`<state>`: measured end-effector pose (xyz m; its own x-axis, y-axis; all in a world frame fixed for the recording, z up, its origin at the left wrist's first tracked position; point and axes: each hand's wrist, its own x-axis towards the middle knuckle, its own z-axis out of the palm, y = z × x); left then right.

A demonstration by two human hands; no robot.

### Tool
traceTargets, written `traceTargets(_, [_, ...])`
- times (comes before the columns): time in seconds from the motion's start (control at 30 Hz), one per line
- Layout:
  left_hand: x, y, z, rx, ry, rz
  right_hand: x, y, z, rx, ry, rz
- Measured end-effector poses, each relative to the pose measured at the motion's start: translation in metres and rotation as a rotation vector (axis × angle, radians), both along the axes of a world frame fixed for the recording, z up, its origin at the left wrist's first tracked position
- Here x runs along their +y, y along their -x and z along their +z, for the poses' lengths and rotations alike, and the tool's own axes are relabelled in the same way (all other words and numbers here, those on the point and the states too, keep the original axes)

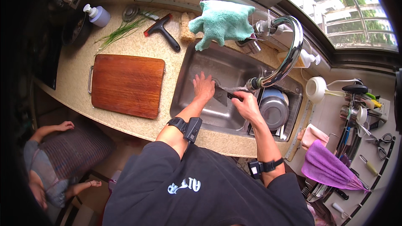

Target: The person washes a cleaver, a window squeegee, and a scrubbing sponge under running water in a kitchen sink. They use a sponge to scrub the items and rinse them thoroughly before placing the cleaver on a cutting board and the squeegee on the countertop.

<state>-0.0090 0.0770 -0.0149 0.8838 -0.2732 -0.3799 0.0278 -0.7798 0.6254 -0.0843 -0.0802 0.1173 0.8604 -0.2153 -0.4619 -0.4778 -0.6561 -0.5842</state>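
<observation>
My right hand point(246, 105) grips the black handle of a kitchen knife point(220, 97) over the stainless steel sink point(188, 100). The knife's broad blade points left, towards my left hand point(204, 86). That hand has its fingers spread beside the blade's upper edge; whether it touches the steel I cannot tell. Above the right hand arches a chrome faucet point(296, 47), its spout tip close to the knife, and water seems to run from it. On the counter left of the sink lies a wooden cutting board point(128, 84) with a metal handle.
Beside the sink basin, a rack holds a metal bowl point(273, 113). A teal cloth point(224, 22) hangs behind the sink. Along the counter's back are a squeegee point(163, 33), green stalks point(122, 34) and a pump bottle point(99, 15). Another person point(50, 169) is at lower left.
</observation>
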Motion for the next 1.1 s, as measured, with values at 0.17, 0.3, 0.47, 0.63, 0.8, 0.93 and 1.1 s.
traceTargets(0.17, [0.0, 0.005, 0.02, 0.776, 0.571, 0.684, 0.022, -0.037, -0.044, -0.241, 0.091, 0.362])
traceTargets(0.3, [0.004, 0.004, 0.012, 1.16, 1.032, 0.978, 0.018, -0.048, -0.057, -0.117, -0.256, 0.187])
traceTargets(0.47, [0.0, 0.003, -0.012, 1.231, 1.28, 1.068, 0.008, -0.039, -0.051, 0.058, -0.993, -0.549])
traceTargets(0.63, [-0.011, 0.013, -0.018, 1.26, 1.444, 1.09, 0.014, -0.032, -0.048, 0.018, -0.725, -0.519])
traceTargets(0.8, [-0.011, 0.026, -0.016, 1.259, 1.427, 0.953, 0.017, -0.034, -0.048, 0.069, -0.337, -0.327])
traceTargets(0.93, [-0.015, 0.035, -0.01, 1.244, 1.386, 0.994, 0.016, -0.038, -0.05, 0.071, -0.136, -0.079])
traceTargets(1.1, [-0.019, 0.045, 0.005, 1.233, 1.089, 0.967, 0.021, -0.041, -0.055, 0.302, 0.28, 0.303])
